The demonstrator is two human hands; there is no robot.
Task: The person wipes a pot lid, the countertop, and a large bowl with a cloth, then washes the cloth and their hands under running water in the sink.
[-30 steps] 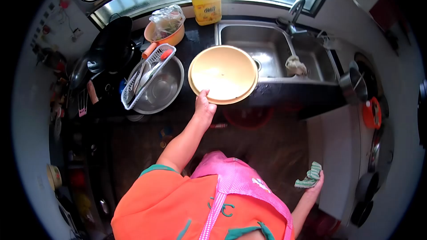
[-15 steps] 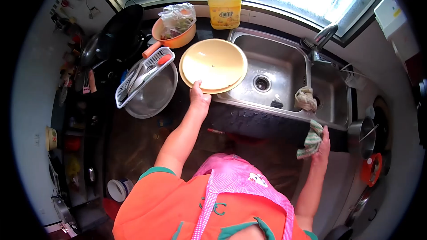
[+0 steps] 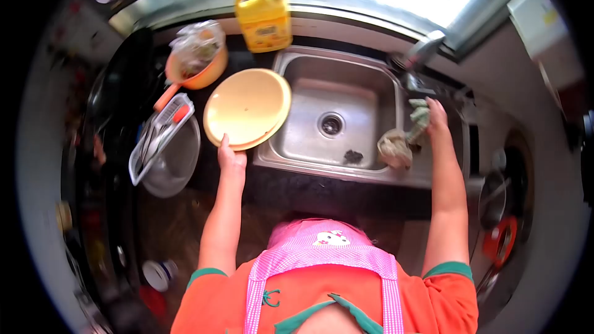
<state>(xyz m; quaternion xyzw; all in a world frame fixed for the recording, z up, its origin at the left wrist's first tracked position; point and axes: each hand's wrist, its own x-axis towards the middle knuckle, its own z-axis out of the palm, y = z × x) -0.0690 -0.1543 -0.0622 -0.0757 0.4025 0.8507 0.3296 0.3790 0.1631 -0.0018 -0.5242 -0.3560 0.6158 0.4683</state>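
Observation:
My left hand point(image 3: 232, 158) grips the near rim of a round yellow basin point(image 3: 245, 110), thumb on top and fingers hidden beneath. A second rim shows at its edge; whether this is a stack I cannot tell. The basin is over the counter and overlaps the left side of the sink point(image 3: 303, 108). Over the smaller right sink bowl, my right hand point(image 3: 437, 116) is closed on a green-and-white striped dishcloth point(image 3: 420, 116), just in front of the faucet point(image 3: 421, 55). A beige cloth point(image 3: 395, 148) hangs on the divider between the bowls, close to the dishcloth.
A yellow pump jug point(image 3: 265, 21) stands by the window. On the left are an orange pan point(image 3: 207, 74) with a plastic bag point(image 3: 197, 43), and a white basket point(image 3: 148, 154) of utensils on a metal bowl point(image 3: 176, 164). A dark scrap point(image 3: 353, 156) lies in the large bowl.
My right hand has moved the dishcloth from the front counter edge up over the small sink bowl. My left hand still holds the basin. The whole view has shifted.

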